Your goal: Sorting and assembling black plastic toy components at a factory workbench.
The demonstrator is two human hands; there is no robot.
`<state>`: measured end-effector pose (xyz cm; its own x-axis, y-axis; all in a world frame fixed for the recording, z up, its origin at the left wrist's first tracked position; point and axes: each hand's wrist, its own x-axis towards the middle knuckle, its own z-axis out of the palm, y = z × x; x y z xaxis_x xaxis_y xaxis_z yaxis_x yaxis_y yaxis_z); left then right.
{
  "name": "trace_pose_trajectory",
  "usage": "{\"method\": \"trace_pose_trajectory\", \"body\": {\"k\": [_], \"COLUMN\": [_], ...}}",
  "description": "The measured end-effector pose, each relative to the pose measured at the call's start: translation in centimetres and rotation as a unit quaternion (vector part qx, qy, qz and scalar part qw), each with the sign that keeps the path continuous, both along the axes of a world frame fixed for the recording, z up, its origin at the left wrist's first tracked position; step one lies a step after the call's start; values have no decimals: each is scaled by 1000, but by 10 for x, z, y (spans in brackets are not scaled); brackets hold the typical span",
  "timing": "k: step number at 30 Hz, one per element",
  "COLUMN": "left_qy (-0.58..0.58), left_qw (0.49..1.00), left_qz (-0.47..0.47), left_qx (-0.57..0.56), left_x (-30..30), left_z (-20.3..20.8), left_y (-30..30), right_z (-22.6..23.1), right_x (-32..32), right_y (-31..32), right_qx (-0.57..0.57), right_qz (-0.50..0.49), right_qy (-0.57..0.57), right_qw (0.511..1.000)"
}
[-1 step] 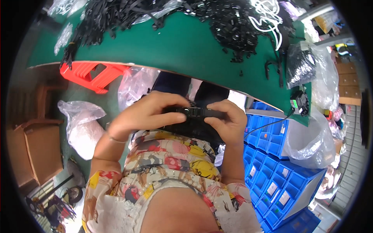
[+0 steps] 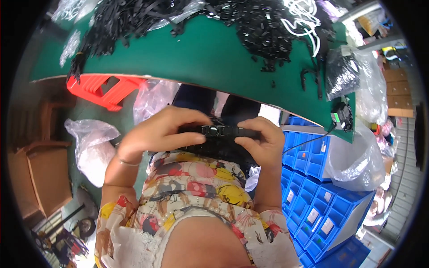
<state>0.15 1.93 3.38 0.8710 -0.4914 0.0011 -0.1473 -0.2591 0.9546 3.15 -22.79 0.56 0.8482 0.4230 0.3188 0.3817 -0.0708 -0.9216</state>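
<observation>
In front of my waist, a black plastic buckle [image 2: 214, 130] lies in line with a black strap [image 2: 246, 132]. My left hand [image 2: 163, 130] pinches the buckle's left end between thumb and forefinger. At the other side, the thumb and fingers of my right hand [image 2: 264, 139] are closed on the strap. The middle of the buckle shows in the gap between my fingertips. Dark material [image 2: 219, 149] rests on my lap below.
Beyond my lap runs a green tabletop [image 2: 205, 53], with black straps [image 2: 129, 22] and small black parts [image 2: 263, 38] heaped on it. Blue bins [image 2: 313, 210] stand at the right. A red plastic stool [image 2: 100, 96], a plastic bag [image 2: 94, 152] and a carton [image 2: 49, 176] are at the left.
My left hand has shifted slightly left, widening the gap between my fingertips. The buckle sits a little farther left, with more of it showing.
</observation>
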Motion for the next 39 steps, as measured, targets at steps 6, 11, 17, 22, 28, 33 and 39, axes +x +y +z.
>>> {"method": "trace_pose_trajectory", "body": {"k": [6, 11, 17, 22, 28, 33, 39], "left_qy": [52, 89, 138, 52, -32, -155, -197], "left_qw": [985, 962, 968, 969, 968, 939, 863], "left_qz": [-47, -3, 67, 107, 116, 257, 429], "left_qx": [157, 260, 197, 215, 218, 169, 178], "left_x": [-18, -46, -55, -66, -46, 7, 116], "left_z": [-13, -74, -76, -76, -67, -41, -22], "left_y": [36, 42, 46, 58, 68, 86, 115], "right_z": [0, -43, -8, -17, -15, -16, 53], "right_x": [-12, -19, 104, 220, 260, 258, 195], "right_y": [-35, -38, -73, -101, -121, -142, -111], "right_qx": [-160, -308, -244, -463, -681, -504, -30], "right_qz": [90, 130, -244, -349, -314, -256, -171], "right_qy": [114, 4, -175, -312, -70, -175, 219], "right_qw": [976, 942, 922, 753, 658, 806, 960]}}
